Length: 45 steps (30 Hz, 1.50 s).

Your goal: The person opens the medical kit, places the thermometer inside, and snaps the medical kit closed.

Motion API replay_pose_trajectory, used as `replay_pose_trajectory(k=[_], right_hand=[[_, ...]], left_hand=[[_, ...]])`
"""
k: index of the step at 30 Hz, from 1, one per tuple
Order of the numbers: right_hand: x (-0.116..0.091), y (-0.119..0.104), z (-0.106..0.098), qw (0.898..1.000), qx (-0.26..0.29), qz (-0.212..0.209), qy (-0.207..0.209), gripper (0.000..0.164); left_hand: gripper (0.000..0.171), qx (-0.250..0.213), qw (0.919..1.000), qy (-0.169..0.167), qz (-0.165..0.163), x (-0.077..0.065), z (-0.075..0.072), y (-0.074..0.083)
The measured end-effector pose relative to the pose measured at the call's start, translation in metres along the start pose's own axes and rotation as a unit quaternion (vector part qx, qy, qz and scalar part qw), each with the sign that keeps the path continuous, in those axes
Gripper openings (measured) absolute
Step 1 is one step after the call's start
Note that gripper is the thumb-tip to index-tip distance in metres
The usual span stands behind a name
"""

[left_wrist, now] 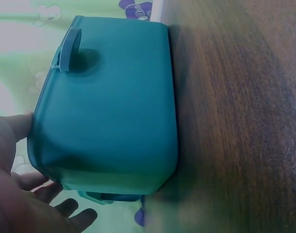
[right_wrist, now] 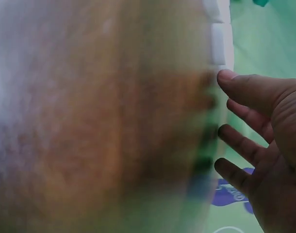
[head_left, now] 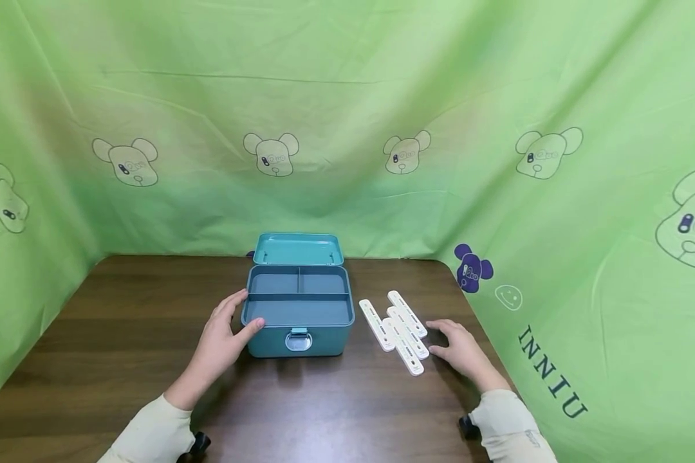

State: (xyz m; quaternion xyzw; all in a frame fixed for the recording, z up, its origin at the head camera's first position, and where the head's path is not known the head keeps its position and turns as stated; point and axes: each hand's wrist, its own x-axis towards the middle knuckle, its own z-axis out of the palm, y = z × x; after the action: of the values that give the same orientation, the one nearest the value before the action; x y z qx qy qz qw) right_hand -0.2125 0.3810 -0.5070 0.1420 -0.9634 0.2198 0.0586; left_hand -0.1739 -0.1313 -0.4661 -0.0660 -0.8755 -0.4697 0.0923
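Observation:
A teal storage box (head_left: 266, 344) stands on the table with its lid (head_left: 298, 249) folded back. A divided tray with three compartments shows inside, and I see nothing in them. My left hand (head_left: 219, 341) rests at the box's left side, thumb over the front left rim, fingers along the side. In the left wrist view the thumb touches the box (left_wrist: 109, 107) edge and the fingers are spread. Several slim white plastic sticks (head_left: 376, 325) with small printed marks, like test sticks, lie to its right. Beside them my right hand (head_left: 462, 350) has loosely bent fingers, holding nothing.
A metal latch (head_left: 298, 340) hangs on the box's front. The brown wooden table (head_left: 121, 321) ends at a green curtain (head_left: 347, 96) with bear-head prints, which encloses the back and both sides. Much of the right wrist view is blurred.

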Motion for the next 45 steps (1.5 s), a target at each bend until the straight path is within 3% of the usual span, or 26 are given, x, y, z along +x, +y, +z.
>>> replay_pose_trajectory(k=[8, 18, 30, 35, 39, 45], right_hand=[[0.008, -0.004, 0.011, 1.000, -0.021, 0.022, 0.003, 0.050], [0.018, -0.016, 0.020, 0.995, -0.036, 0.090, 0.017, 0.053], [0.026, -0.018, 0.012, 0.985, -0.043, 0.166, 0.026, 0.030], [0.029, -0.012, 0.008, 0.980, 0.002, 0.198, 0.019, 0.026], [0.034, -0.011, 0.001, 0.982, 0.026, 0.187, 0.019, 0.026], [0.044, -0.020, -0.019, 0.990, 0.033, 0.134, 0.033, 0.025]], left_hand=[[0.075, -0.044, 0.9986, -0.010, -0.029, 0.000, -0.002, -0.003], [0.078, -0.057, 0.9978, -0.013, -0.031, 0.003, -0.005, -0.003], [0.075, -0.065, 0.9974, -0.014, -0.027, 0.008, -0.003, -0.004], [0.075, -0.082, 0.9956, -0.022, -0.039, 0.010, -0.004, -0.003], [0.075, -0.095, 0.9937, -0.032, -0.050, 0.012, -0.007, -0.002], [0.075, -0.087, 0.9940, -0.038, -0.055, 0.014, -0.010, -0.003]])
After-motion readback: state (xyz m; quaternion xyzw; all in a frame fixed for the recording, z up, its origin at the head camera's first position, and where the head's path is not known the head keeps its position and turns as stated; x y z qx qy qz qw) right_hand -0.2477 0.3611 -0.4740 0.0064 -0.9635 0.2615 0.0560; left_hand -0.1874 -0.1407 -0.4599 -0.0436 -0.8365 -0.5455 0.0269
